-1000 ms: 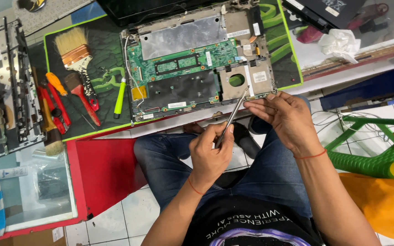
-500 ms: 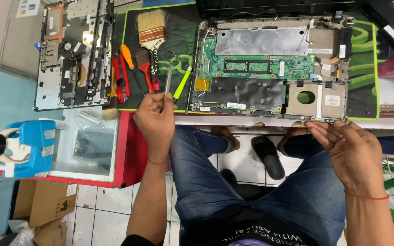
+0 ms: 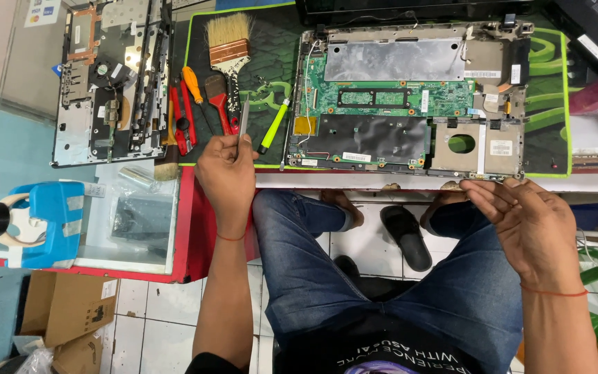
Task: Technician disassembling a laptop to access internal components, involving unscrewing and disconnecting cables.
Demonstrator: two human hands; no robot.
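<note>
Tweezers (image 3: 243, 119) are pinched upright in the left hand (image 3: 228, 176) above the tools, while the right hand (image 3: 524, 221), relaxed and unclenched, is rested by the laptop (image 3: 410, 104) edge.

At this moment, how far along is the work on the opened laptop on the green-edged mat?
Done: the opened laptop base lies with its cover off and its green circuit board bare. In hand: the left hand holds slim metal tweezers over the row of tools beside the yellow-green screwdriver; the right hand, holding nothing visible, rests at the base's front edge. Left: the board is not yet lifted out.
</note>
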